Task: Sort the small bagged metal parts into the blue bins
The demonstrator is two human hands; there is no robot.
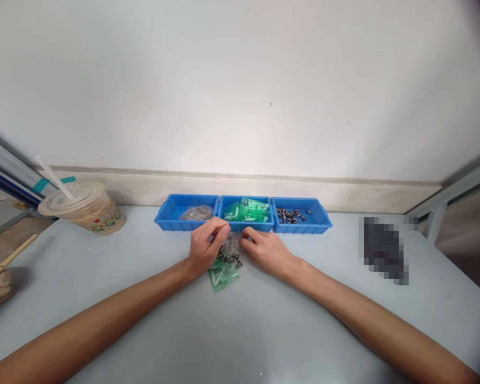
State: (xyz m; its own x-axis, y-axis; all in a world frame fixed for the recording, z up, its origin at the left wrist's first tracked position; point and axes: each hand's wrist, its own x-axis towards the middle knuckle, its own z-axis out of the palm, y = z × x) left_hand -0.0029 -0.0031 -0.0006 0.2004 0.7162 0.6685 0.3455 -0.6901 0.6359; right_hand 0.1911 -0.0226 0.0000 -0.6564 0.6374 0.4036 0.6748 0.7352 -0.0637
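Observation:
My left hand (207, 244) is closed in a pinch in front of the blue bins, thumb against the fingers; whatever is in the pinch is too small to name. Opposite it, my right hand (267, 252) has its fingers curled in at the edge of a crumpled clear plastic bag (234, 243). Its fingertips are partly hidden, so I cannot tell what they grip. Just below the hands lie several small dark metal fasteners (237, 261) on the table. Under and beside them are green plastic bags (223, 279) with white marks.
Three blue bins stand in a row: the left bin (166, 213) holds clear bags, the middle bin (246, 226) green bags, the right bin (316, 226) dark metal pieces. A lidded drink cup (84, 208) with a straw stands left. A blurred dark object (384, 248) lies right.

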